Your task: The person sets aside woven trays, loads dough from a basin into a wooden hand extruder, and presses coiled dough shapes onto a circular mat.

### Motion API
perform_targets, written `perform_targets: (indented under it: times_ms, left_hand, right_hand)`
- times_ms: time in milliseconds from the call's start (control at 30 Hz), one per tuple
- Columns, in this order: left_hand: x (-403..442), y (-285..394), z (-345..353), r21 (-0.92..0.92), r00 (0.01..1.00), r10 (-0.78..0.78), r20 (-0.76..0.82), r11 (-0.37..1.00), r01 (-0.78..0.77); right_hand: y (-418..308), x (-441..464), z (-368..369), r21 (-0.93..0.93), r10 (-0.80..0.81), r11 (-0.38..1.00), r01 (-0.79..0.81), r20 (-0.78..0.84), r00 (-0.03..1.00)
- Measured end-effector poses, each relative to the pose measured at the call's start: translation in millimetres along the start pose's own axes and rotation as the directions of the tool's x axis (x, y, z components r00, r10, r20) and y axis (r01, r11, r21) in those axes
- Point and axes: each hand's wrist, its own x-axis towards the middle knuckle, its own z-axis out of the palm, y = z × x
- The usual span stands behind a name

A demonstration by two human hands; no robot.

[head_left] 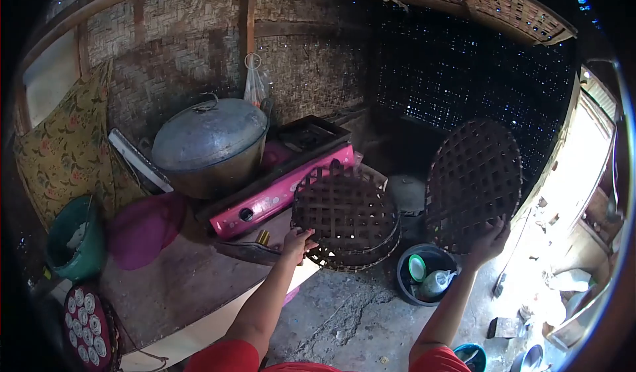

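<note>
My left hand grips the near-left rim of a dark, round woven basket with an open lattice. That basket hangs over the table's right edge, just in front of the pink stove. Out to the right, my right hand is closed on the lower edge of a flat woven tray, held up nearly on edge. Its lattice looks like the basket's. The two woven pieces are apart. Part of each hand's fingers is hidden behind the weave.
On the table are a pink gas stove, a large lidded pot and a purple basin. A green bucket is at left, above a tray of white coils. A dark tub stands on the floor.
</note>
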Motion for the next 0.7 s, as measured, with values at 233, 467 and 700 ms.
perform_targets:
  times_ms: [233,467,700]
  left_hand:
    - [15.5,-1.7,-4.6,0.262,0.983,0.176,-0.057,0.953,-0.156]
    - [-134.6,140.4,7.7,-0.495,0.803,0.305,0.513,0.869,-0.014]
    - [-260.2,198.2,-190.3,-0.51,0.905,0.422,0.064,0.793,-0.333]
  right_hand:
    - [-64.0,-30.3,-6.1,0.129,-0.151,0.981,0.145,0.04,0.988]
    - [-164.1,-151.1,7.3,0.533,-0.889,0.412,0.739,0.414,0.197]
    - [-239.3,-286.0,33.3,0.953,-0.854,0.089,0.29,0.223,-0.471]
